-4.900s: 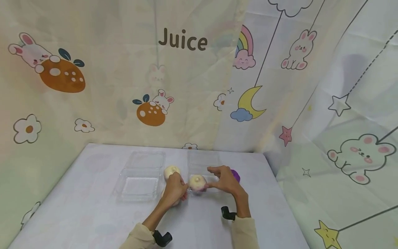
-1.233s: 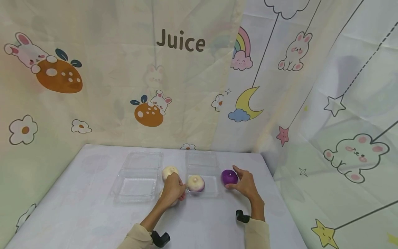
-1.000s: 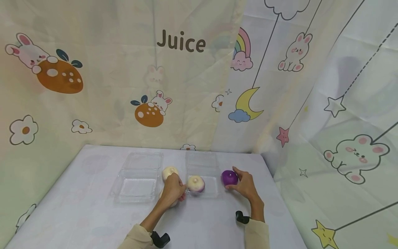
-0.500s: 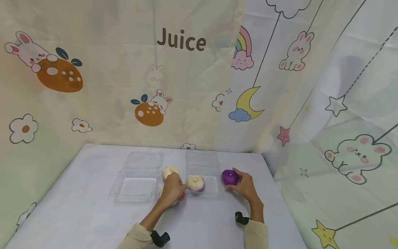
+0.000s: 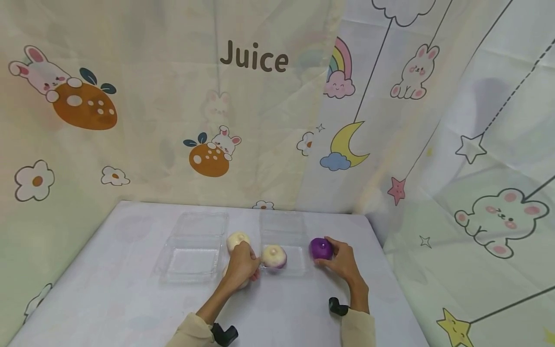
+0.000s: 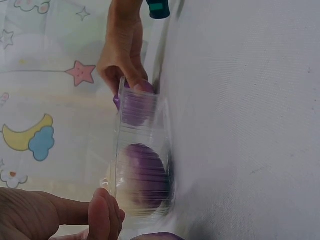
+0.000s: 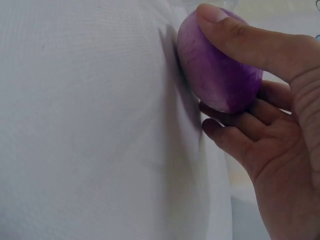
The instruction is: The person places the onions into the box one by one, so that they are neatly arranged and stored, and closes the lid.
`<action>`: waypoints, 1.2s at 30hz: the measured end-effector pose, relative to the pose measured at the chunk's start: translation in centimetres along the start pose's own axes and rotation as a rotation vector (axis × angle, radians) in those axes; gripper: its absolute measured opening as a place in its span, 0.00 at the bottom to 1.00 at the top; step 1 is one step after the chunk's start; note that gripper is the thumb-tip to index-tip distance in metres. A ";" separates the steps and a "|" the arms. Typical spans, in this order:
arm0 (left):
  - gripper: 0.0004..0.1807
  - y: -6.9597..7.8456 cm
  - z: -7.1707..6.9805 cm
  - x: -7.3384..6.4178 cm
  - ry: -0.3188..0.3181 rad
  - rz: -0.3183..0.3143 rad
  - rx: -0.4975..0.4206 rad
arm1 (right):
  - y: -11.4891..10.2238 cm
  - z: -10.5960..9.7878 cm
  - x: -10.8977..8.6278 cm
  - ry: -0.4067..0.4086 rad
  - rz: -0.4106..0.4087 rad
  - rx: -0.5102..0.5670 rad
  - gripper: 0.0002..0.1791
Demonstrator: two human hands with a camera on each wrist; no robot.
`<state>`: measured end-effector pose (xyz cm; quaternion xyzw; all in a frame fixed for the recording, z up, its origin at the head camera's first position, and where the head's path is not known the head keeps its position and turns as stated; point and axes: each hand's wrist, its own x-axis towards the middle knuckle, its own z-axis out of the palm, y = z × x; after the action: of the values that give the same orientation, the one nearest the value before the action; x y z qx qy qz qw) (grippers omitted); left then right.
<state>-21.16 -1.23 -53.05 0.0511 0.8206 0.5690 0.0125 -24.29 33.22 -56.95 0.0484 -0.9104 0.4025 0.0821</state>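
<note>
My right hand point(image 5: 343, 260) holds a purple turnip point(image 5: 321, 248) at the right of the table; in the right wrist view the thumb lies across the turnip point(image 7: 215, 75) and the other fingers curl against its far side. Left of it stands an open clear plastic box point(image 5: 297, 262), with a white-and-purple turnip point(image 5: 274, 255) lying white side up in its left half. My left hand point(image 5: 242, 266) pinches that box's left edge between thumb and fingers, as the left wrist view also shows. A pale turnip point(image 5: 237, 239) sits just beyond this hand, and another is mostly hidden beneath it.
A second open clear box point(image 5: 195, 261) stands on the left of the white table point(image 5: 143, 299), nothing visible inside. Both boxes have lids folded back toward the printed curtain point(image 5: 277, 111) behind the table.
My right hand has moved right from beside the boxed turnip to the purple turnip, and its fingers have since drawn in on it. The left hand has stayed at the box edge.
</note>
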 end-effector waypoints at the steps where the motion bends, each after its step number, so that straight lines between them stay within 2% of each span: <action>1: 0.08 0.0 0.0 0.0 0.000 0.000 -0.001 | 0.0 0.0 0.0 -0.004 0.007 0.003 0.51; 11: 0.09 0.0 0.1 0.0 0.007 -0.006 0.020 | -0.3 -0.4 -0.2 0.011 0.006 -0.034 0.50; 17: 0.09 0.0 0.1 0.0 0.008 -0.013 0.010 | -0.3 -0.5 -0.3 -0.005 0.015 -0.024 0.49; 23: 0.09 -0.1 0.1 -0.1 0.009 -0.011 0.000 | -0.5 -0.8 -0.2 0.002 0.005 -0.062 0.50; 36: 0.08 0.1 0.1 0.0 0.021 -0.024 0.015 | -0.4 -1.4 -0.1 -0.011 0.013 -0.043 0.49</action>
<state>-21.12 -1.09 -52.97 0.0354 0.8254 0.5633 0.0102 -23.96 34.01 -55.75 0.0427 -0.9195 0.3833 0.0754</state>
